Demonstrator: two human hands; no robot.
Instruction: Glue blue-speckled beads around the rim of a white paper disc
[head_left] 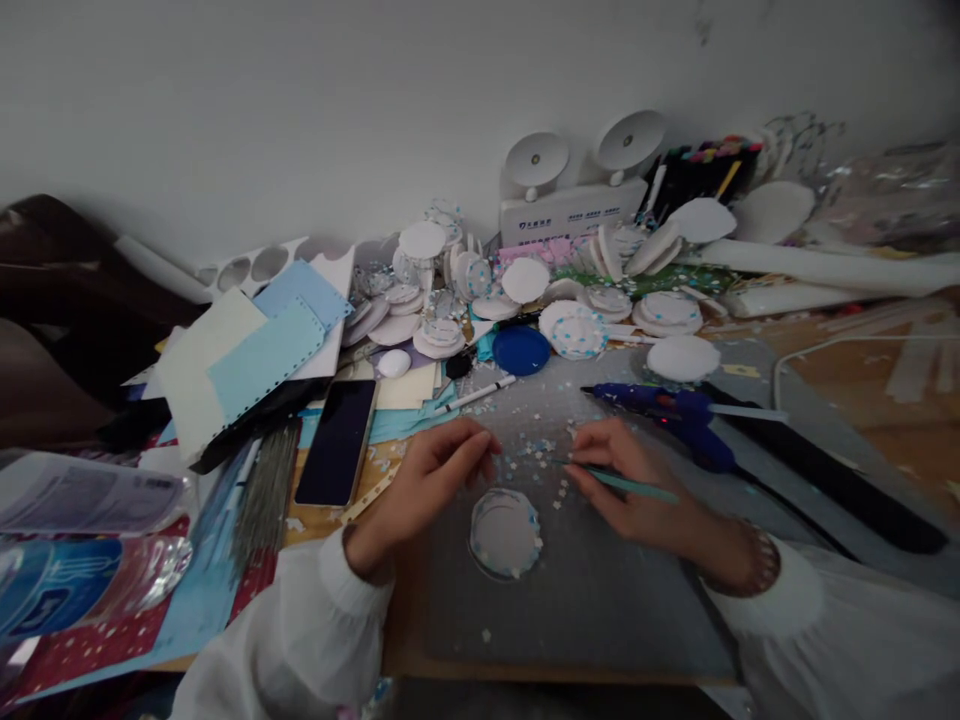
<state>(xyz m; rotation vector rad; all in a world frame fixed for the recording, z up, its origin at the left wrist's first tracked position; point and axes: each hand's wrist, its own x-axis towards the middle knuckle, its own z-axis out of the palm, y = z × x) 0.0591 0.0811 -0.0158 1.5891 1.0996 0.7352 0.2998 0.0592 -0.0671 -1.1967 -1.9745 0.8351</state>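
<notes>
My right hand (637,455) pinches a pair of teal tweezers (634,487), their tips pointing left toward a scatter of tiny white and pale blue star- or flower-shaped pieces (534,450). Whether the tips grip a piece is too blurred to tell. Across from it, my left hand (435,475) hovers with curled fingers and the thumb laid over them; nothing shows in it. Between and below both hands, a round white disc (504,535) lies on the grey cutting mat (592,620). Small white and blue pieces dot its rim, mostly along the right side.
A blue glue gun (694,425) with a lit red light lies at right. Behind are a blue lid (521,350), a white pen (476,395) and piled decorated discs (574,328). At left are a phone (337,442), paper sheets (262,360), wires (268,495) and plastic bottles (90,580).
</notes>
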